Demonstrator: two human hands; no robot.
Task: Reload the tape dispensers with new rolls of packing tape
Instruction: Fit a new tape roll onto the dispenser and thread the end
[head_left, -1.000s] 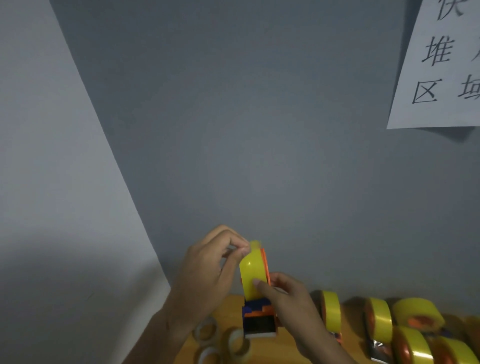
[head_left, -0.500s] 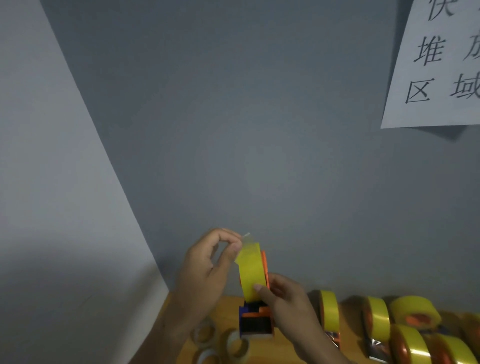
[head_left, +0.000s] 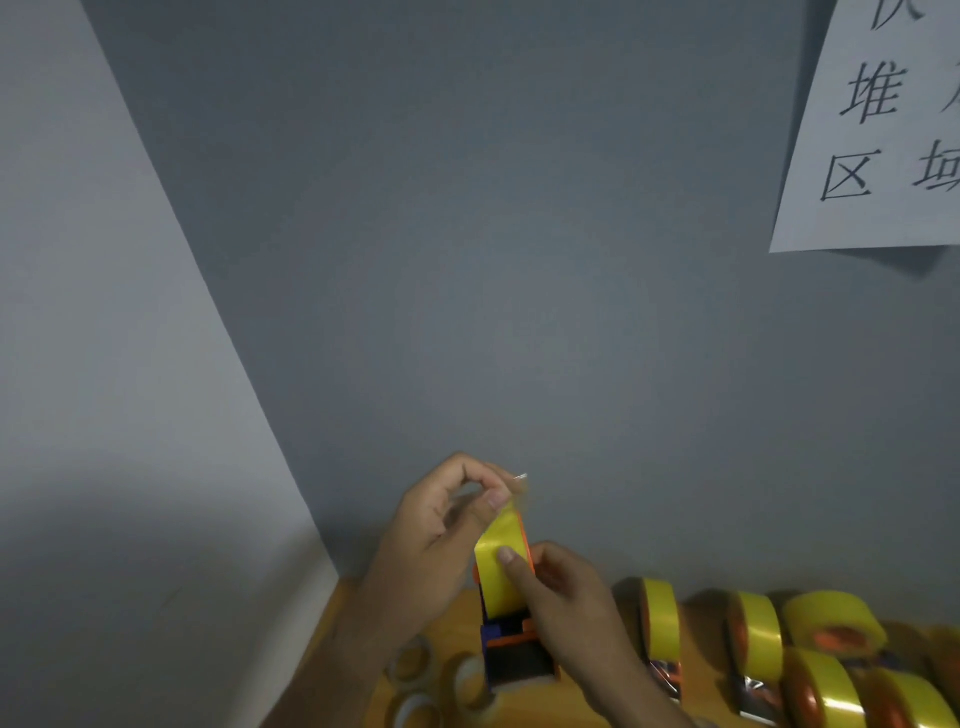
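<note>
Now mid-reload on one dispenser (head_left: 511, 649), held above the wooden bench (head_left: 457, 629) near the corner of the grey wall. Left hand (head_left: 441, 535) up and to the left of the yellow roll (head_left: 498, 566), thumb and forefinger closed in a pinch on the loose tape end (head_left: 517, 491), a clear flap peeled off the top of the roll. Right hand (head_left: 561, 597) wrapped round the right side of the dispenser, thumb pressed flat on the roll's yellow face, gripping the whole thing steady. Roll seated edge-on to the camera, standing upright, its axle running left to right, orange frame showing behind and below it, dark mouth of the dispenser pointing down toward the viewer.

Key relation: freed end at the top, mouth at the bottom front, so probably a pull over the face of the roll and down toward the mouth, left hand doing the pulling since already on the flap, right hand merely bracing. Risk, as a guess: thin flap folding onto itself or sticking to the thumb.

Elsewhere, loaded dispensers (head_left: 660, 623) lined up to the right along the wall, empty cores (head_left: 415, 665) lying at lower left, a paper sign (head_left: 883, 130) on the wall at upper right
</note>
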